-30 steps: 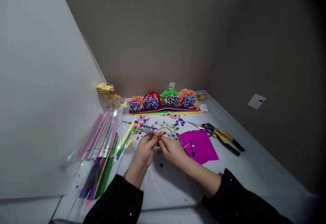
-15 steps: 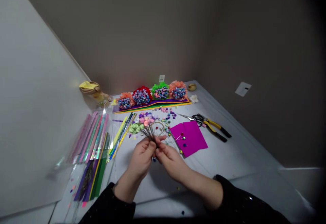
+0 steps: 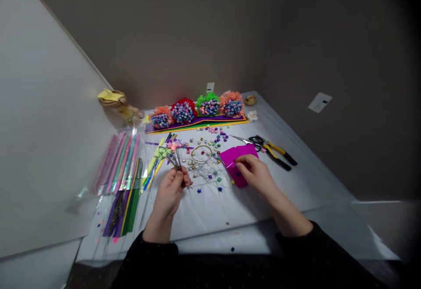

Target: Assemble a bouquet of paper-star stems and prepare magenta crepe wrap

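My left hand [image 3: 171, 190] is closed round a bunch of thin wire stems [image 3: 176, 161] tipped with small paper stars [image 3: 168, 149] in green, pink and purple. My right hand [image 3: 254, 174] rests on the magenta paper sheet [image 3: 237, 157], its fingers pinched at a pin or wire stem lying there; what they hold is too small to make out. Between the hands lie a wire ring [image 3: 201, 153] and scattered small stars and beads [image 3: 210, 177] on the white table [image 3: 296, 183].
Four paper-flower bouquets [image 3: 196, 108] stand on coloured sheets at the back. Scissors [image 3: 253, 140] and yellow-handled pliers [image 3: 279, 153] lie at the right. Packs of coloured paper strips [image 3: 121, 168] lie at the left beside a white wall. A yellow ribbon roll [image 3: 112, 98] sits back left.
My right hand has left the stem bunch and moved right onto the magenta paper. My left hand has kept the bunch and shifted slightly left. The camera has tilted.
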Demonstrator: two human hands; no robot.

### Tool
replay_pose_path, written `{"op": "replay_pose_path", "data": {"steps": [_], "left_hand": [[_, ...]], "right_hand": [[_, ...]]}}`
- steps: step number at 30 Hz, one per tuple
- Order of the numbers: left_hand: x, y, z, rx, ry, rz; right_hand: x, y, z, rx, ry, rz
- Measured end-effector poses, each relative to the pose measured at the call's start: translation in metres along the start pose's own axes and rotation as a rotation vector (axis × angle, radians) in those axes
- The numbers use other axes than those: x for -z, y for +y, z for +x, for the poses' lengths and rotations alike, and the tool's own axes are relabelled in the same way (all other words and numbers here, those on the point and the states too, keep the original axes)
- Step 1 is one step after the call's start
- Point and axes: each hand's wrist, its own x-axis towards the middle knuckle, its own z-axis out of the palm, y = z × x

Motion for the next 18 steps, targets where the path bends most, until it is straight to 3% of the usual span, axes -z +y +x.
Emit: {"op": "replay_pose_path", "data": {"steps": [4, 8, 12, 18], "left_hand": [[0.008, -0.012, -0.010, 0.090, 0.008, -0.065], [0.014, -0.025, -0.020, 0.150, 0.029, -0.098], [0.017, -0.035, -0.026, 0.169, 0.057, -0.121], [0.014, -0.043, -0.025, 0.167, 0.051, -0.181]], "right_hand": [[-0.010, -0.014, 0.002, 0.077, -0.145, -0.186], [-0.029, -0.033, 0.020, -0.025, -0.135, -0.390], [-0.041, -0.035, 0.036, -0.156, -0.196, -0.491], [-0.032, -0.029, 0.040, -0.203, -0.171, -0.460]]}}
